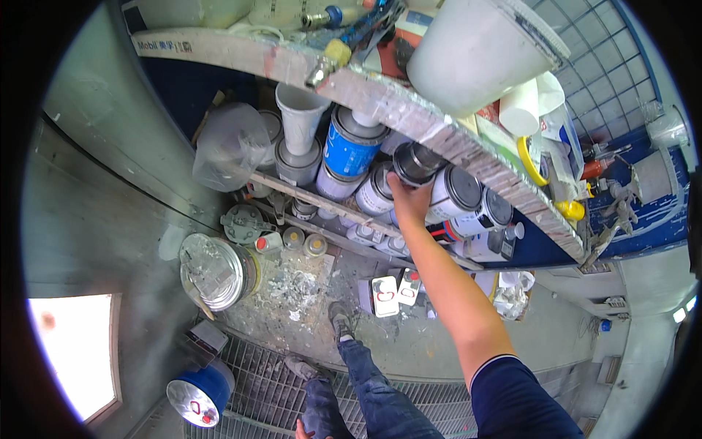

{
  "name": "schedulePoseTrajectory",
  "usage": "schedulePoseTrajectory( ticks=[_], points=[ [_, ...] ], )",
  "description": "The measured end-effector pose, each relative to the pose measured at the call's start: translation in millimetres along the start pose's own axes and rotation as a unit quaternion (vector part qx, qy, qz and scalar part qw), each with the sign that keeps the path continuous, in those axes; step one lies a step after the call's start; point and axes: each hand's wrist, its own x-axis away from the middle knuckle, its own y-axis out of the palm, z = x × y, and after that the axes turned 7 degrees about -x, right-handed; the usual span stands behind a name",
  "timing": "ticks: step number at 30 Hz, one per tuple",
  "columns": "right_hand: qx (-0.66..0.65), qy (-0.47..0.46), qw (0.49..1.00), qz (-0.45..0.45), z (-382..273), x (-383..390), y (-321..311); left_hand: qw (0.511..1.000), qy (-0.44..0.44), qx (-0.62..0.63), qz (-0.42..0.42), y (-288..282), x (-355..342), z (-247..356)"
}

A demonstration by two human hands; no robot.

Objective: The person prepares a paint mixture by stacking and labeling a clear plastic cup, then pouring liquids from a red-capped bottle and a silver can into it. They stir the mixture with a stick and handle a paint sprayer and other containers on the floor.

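My right hand (407, 196) reaches into the shelf, fingers wrapped on a dark can (418, 162) under the upper board. Left of it stand a white labelled can (373, 192) and a blue-labelled can (349, 146) atop another. A grey-lidded can (455, 196) is just to its right. My left hand (304, 432) only just shows at the lower edge beside my leg, its fingers too hidden to read.
The shelf board (314, 77) carries a white bucket (475, 58) and yellow tape (532, 164). Several containers stand on the floor, including a large metal pail (212, 271), rectangular cans (384, 296) and a blue drum (197, 395) near the metal grating (256, 369).
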Motion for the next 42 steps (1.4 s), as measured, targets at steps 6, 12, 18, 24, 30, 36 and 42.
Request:
schedulePoseTrajectory(
  ticks=[6, 12, 18, 24, 30, 36, 42],
  points=[
    [0.083, 0.036, 0.996, -0.007, 21, -6, -29, 0.999, 0.037, -0.011, 0.018, -7, -23, 26],
    [0.054, 0.183, 0.981, -0.008, -37, 48, -23, 0.998, 0.039, 0.005, 0.054, 3, -34, 36],
    [-0.019, 0.323, 0.938, -0.121, -78, 135, -67, 0.992, 0.070, 0.024, 0.103, -51, -87, 93],
    [0.096, 0.377, 0.872, -0.297, -102, 230, -146, 0.858, 0.377, -0.009, 0.349, -252, -189, 321],
    [0.216, 0.325, 0.841, -0.374, -143, 251, -188, 0.671, 0.542, -0.236, 0.448, -392, -276, 593],
    [0.224, 0.345, 0.860, -0.303, -162, 232, -193, 0.705, 0.369, -0.488, 0.359, -418, -372, 703],
    [0.243, 0.314, 0.892, -0.218, -145, 235, -221, 0.674, 0.349, -0.480, 0.441, -422, -421, 720]
  ],
)
